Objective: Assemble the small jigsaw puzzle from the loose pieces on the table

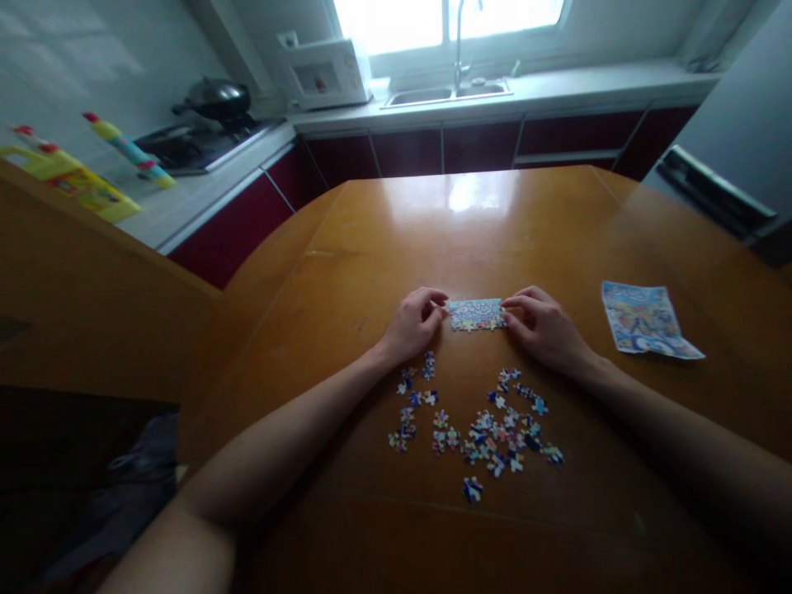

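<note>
A partly joined jigsaw puzzle (476,313) lies on the wooden table in front of me, its near edge uneven with knobs. At its left end, my left hand (417,320) has curled fingers closed on the edge. My right hand (541,326) pinches the opposite end between thumb and fingers. Nearer to me spreads a heap of loose puzzle pieces (495,437), with a few smaller clusters (405,425) towards the left. One dark blue and white piece (472,489) lies apart at the front.
A creased picture sheet (640,320) rests on the table (396,247) at the right. Beyond the table are a counter with a sink (421,96), a microwave (325,74) and a stove with a wok (216,99). Yellow bottles (80,186) stand at the left.
</note>
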Demonstrator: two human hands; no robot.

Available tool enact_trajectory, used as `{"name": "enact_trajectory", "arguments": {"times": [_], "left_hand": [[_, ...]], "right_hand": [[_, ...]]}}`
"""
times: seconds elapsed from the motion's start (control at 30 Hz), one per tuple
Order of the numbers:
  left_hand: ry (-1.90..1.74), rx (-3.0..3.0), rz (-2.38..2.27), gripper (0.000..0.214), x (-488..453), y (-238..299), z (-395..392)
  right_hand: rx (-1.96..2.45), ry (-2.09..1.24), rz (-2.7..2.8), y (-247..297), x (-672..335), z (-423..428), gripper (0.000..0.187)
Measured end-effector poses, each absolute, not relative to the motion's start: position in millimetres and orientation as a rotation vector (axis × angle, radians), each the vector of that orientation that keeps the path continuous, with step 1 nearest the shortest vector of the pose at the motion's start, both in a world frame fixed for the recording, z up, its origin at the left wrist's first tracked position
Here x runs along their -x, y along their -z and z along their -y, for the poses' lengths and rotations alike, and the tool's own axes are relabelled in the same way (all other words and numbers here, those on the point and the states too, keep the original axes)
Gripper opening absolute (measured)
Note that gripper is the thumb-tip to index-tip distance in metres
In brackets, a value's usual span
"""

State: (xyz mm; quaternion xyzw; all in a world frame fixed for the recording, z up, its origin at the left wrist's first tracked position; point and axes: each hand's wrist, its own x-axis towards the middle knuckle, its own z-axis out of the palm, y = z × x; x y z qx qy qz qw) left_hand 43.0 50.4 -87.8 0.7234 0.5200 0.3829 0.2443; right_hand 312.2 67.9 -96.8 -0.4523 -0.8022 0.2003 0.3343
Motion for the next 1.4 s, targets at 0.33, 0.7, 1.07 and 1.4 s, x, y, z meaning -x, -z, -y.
{"name": "enact_trajectory", "arguments": {"times": [0.33,0.7,1.07,1.4], "left_hand": [[-1.083,-1.917,-1.409,0.020,-40.9,90.8,-53.0],[-1.095,-1.912,-1.411,0.021,-42.3,89.3,-52.1],[-1.079,-1.899,-1.419,0.021,-42.3,87.3,-52.0],[-1.078,-1.901,-1.427,0.021,-42.4,86.9,-52.8]], "right_hand": [[1.174,-0.516,2.082,97.3,-312.4,-67.6,0.019],[1.175,-0.540,2.064,97.8,-313.3,-69.0,0.018],[1.168,-0.575,2.032,96.2,-312.8,-68.4,0.019],[1.153,-0.592,2.035,95.2,-312.0,-68.9,0.016]]}}
